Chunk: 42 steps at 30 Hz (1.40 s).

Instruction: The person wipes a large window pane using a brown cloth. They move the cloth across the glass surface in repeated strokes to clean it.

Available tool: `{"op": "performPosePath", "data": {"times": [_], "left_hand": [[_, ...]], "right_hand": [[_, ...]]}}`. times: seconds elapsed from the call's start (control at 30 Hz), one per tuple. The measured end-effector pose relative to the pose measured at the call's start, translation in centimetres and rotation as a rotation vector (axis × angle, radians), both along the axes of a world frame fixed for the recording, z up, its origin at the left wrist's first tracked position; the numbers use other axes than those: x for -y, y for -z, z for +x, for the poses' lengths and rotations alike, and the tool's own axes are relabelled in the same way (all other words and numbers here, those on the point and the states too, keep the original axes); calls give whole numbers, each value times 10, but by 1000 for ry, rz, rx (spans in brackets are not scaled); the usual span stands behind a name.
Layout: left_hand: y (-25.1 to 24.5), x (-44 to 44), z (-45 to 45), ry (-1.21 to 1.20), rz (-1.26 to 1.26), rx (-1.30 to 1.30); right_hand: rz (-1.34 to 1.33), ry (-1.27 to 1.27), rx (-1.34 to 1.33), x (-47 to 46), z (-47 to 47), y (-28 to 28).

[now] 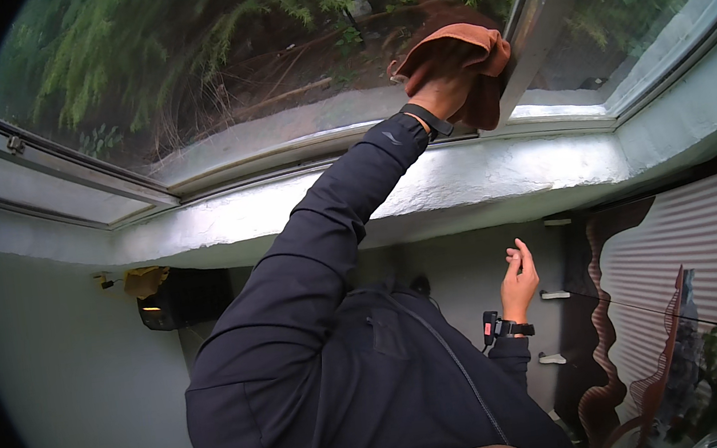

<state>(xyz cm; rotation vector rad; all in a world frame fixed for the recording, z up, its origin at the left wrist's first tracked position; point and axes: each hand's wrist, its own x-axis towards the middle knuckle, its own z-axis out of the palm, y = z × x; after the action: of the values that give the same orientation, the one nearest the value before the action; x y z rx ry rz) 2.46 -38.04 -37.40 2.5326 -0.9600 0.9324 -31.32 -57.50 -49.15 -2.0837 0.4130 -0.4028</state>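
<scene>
My left arm stretches up across the window sill, and my left hand (446, 92) holds a reddish-brown cloth (491, 100). The cloth is bunched over the fingers and hides most of them. It lies at the window glass (287, 78), close beside the metal upright (536, 27) of the frame. A dark band circles this wrist. Lower down, my right hand (519, 285) hangs in the air in front of the wall below the sill, with its fingers loosely bent and nothing in them. A black strap and a small device (490, 325) sit at the right wrist.
Below the glass runs a white, rough-edged sill (460, 174). A black box-shaped appliance (186, 297) with a yellow item (145, 282) on it stands at lower left. To the right is a glossy striped panel (689, 237) with wavy brown edging and white handles (555, 294) nearby.
</scene>
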Motion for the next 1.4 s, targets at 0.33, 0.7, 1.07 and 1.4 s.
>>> {"op": "performPosePath", "data": {"times": [0.33,0.7,1.07,1.4], "left_hand": [[16,-145,-26,-42,9,-57],[-2,-409,-133,-550,320,191],[5,-572,-171,-762,273,226],[19,-629,-195,-745,-139,106]], "right_hand": [[-29,-146,-19,-19,14,1],[-46,-499,63,-133,80,-27],[540,-986,-151,-441,115,-47],[1189,-773,-446,-632,163,-58]]}}
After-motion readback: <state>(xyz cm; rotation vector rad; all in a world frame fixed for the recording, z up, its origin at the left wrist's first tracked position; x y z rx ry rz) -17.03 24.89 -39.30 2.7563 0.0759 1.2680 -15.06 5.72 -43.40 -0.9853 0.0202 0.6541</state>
